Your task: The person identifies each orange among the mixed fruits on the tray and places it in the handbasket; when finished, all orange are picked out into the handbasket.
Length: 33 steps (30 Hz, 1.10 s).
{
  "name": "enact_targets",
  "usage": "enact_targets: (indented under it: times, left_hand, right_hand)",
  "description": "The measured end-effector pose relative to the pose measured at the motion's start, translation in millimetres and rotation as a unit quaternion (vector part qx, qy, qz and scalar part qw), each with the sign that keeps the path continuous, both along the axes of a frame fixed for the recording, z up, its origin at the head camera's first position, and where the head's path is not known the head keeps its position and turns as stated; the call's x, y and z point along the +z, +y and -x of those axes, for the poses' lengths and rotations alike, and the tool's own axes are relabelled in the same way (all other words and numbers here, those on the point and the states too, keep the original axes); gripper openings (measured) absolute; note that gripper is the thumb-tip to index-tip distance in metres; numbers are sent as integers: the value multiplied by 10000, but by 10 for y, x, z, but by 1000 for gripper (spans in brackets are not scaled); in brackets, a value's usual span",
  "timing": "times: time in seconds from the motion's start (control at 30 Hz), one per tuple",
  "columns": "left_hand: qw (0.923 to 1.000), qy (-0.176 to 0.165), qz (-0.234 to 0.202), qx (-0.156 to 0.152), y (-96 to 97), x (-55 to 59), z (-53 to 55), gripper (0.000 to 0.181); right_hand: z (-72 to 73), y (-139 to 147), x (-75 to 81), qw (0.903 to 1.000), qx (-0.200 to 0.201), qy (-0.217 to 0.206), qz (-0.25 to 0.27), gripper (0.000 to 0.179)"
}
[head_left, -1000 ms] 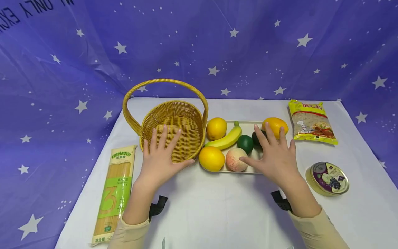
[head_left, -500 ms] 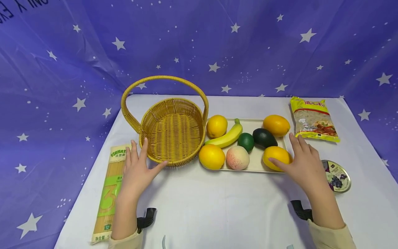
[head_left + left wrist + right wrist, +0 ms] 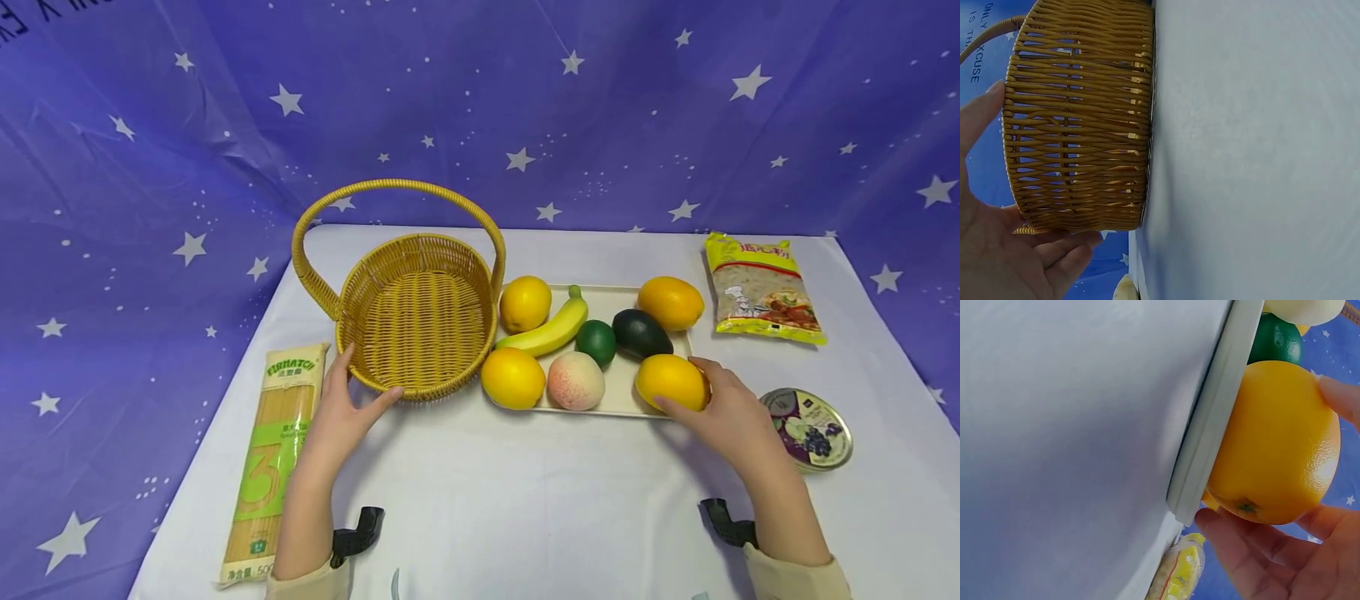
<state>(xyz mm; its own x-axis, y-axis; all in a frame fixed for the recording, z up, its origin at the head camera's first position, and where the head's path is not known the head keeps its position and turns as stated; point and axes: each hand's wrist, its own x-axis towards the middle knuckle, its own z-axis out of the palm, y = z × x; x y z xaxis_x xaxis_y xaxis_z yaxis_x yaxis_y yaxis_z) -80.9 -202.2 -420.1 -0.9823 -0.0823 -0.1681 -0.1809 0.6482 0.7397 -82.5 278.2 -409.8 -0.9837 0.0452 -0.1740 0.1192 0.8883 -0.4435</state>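
Observation:
A round wicker basket point(image 3: 423, 325) with a tall arched handle stands at the left of the table. My left hand point(image 3: 337, 421) is at its near left side, thumb by the rim and fingers spread along the outer wall point(image 3: 1079, 131). My right hand point(image 3: 731, 417) holds an orange point(image 3: 671, 382) at the near right corner of the pale tray point(image 3: 617, 404). In the right wrist view, the thumb lies on one side of this orange point(image 3: 1279, 444) and the curled fingers point(image 3: 1260, 547) on the other. The fruit still sits at the tray's edge.
On the tray lie a banana point(image 3: 551, 329), a peach point(image 3: 576, 381), a green fruit point(image 3: 596, 342), an avocado point(image 3: 642, 333) and several orange-yellow fruits point(image 3: 671, 302). Spaghetti point(image 3: 273, 467) lies left; a yellow food bag point(image 3: 765, 287) and a round tin point(image 3: 810, 429) lie right.
Both hands were raised and spread over the basket and tray. They have moved apart and down, the left to the basket's side, the right onto the orange.

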Motion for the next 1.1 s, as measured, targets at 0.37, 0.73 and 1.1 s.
enact_targets:
  times: [0.37, 0.73, 1.1]
  left_hand:
    - [9982, 0, -587, 77, 0, -40, 26, 110]
    - [9973, -22, -727, 130, -4, -54, 27, 109]
    - [9970, -6, -751, 161, -1, -60, 19, 110]
  right_hand:
    - [18, 13, -27, 9997, -186, 9, 134, 103]
    - [35, -40, 98, 9991, -151, 227, 311, 100]
    - [226, -428, 438, 9915, 480, 866, 849, 88]
